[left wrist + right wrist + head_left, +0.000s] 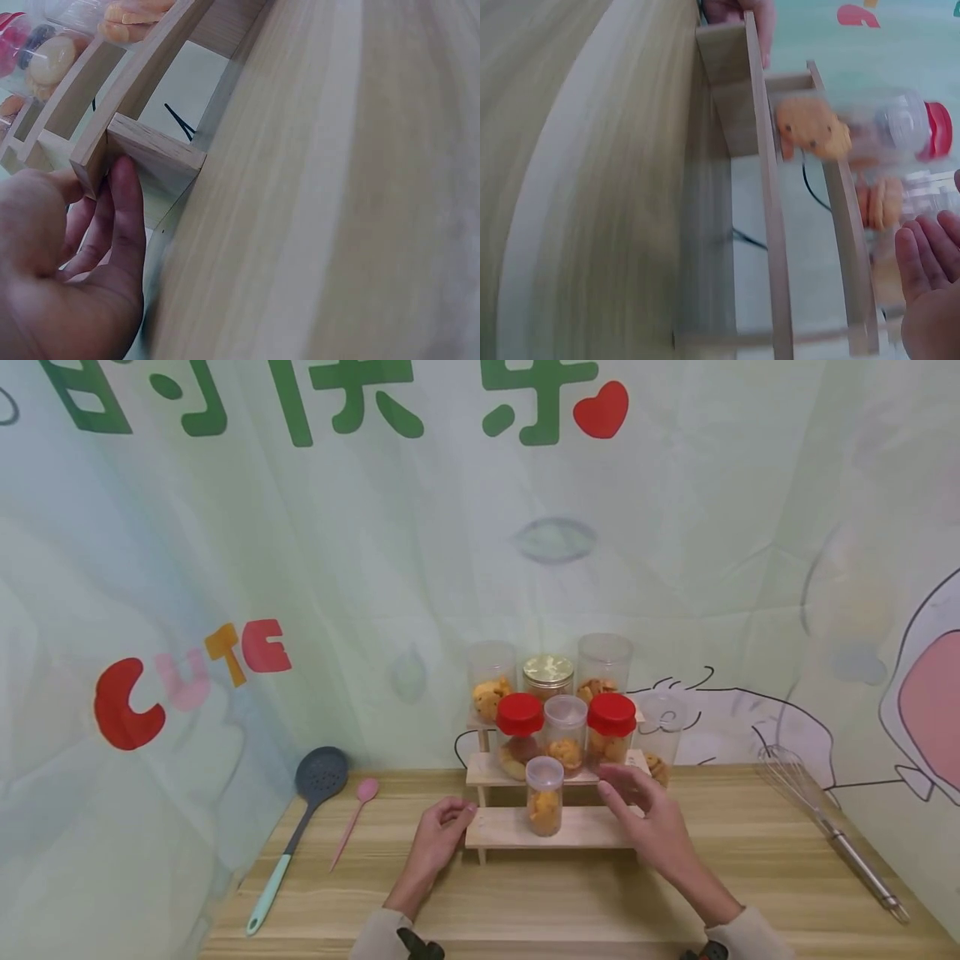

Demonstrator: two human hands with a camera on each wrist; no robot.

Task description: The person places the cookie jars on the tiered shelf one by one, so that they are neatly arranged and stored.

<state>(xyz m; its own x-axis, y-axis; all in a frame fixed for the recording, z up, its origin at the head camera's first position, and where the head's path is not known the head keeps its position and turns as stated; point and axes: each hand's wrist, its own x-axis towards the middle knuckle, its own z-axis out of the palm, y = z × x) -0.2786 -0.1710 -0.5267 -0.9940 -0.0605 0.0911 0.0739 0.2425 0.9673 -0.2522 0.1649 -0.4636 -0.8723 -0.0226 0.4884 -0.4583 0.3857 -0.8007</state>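
Observation:
My left hand (441, 833) pinches the left end of the bottom step of a three-tier wooden display rack (495, 828); the left wrist view shows fingers around that board's corner (88, 169). My right hand (651, 814) is held over the right end of the same step, fingers loosely extended and holding nothing. A small clear jar with cookies (545, 810) stands on the bottom step. On the middle step are two red-lidded jars (520, 715) with a clear jar (565, 739) between them. Behind, the top step carries a gold-lidded jar (548, 672) between two clear jars (604, 656).
Another clear cookie jar (660, 727) stands at the rack's right, partly behind my hand. A slotted spatula (302, 827) and a pink spoon (356, 818) lie on the table's left side, a whisk (832, 831) on its right. A printed cloth (375, 568) hangs behind.

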